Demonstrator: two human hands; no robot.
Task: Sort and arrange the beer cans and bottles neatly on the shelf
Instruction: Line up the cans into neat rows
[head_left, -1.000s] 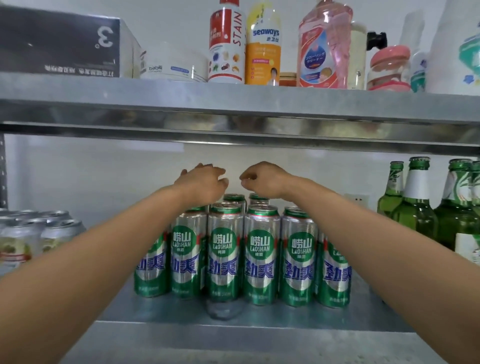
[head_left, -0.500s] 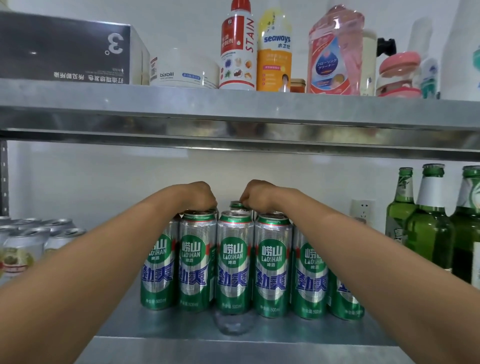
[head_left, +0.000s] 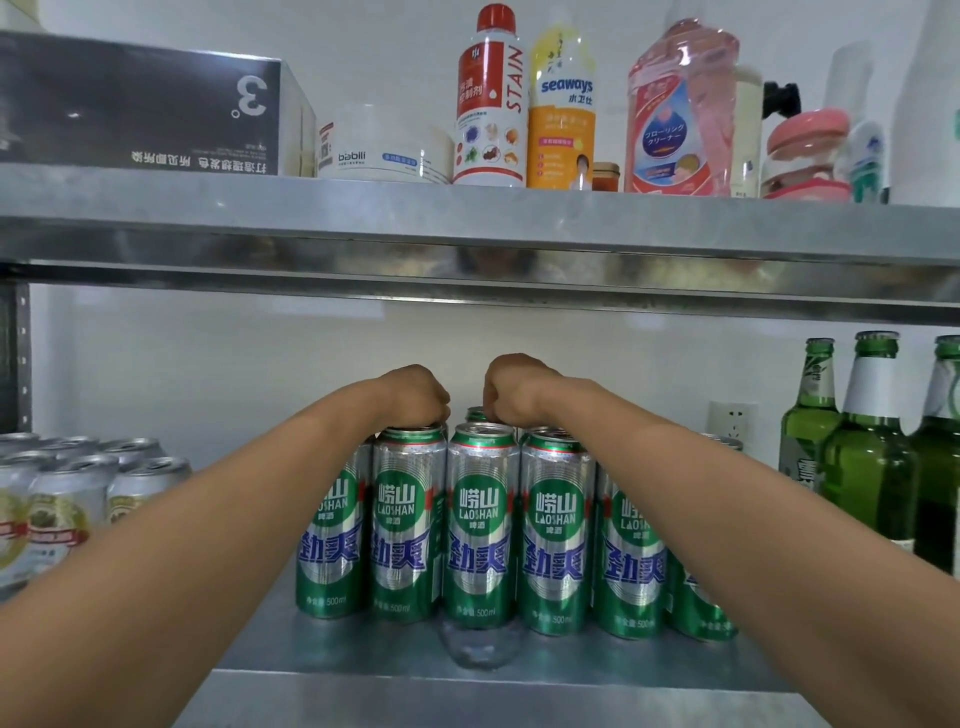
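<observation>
On the metal shelf (head_left: 363, 657), the left hand (head_left: 415, 395) and right hand (head_left: 511, 389) curl onto the packed green cans (head_left: 480, 519) directly beneath them, actual hold hidden; a jerky pull could topple neighbours under the wrists.

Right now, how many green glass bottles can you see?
3 green bottles, all standing at the right end of the lower shelf: a smaller one on the left, a taller one beside it, and one cut off by the picture's edge. More may hide beyond it.
</observation>
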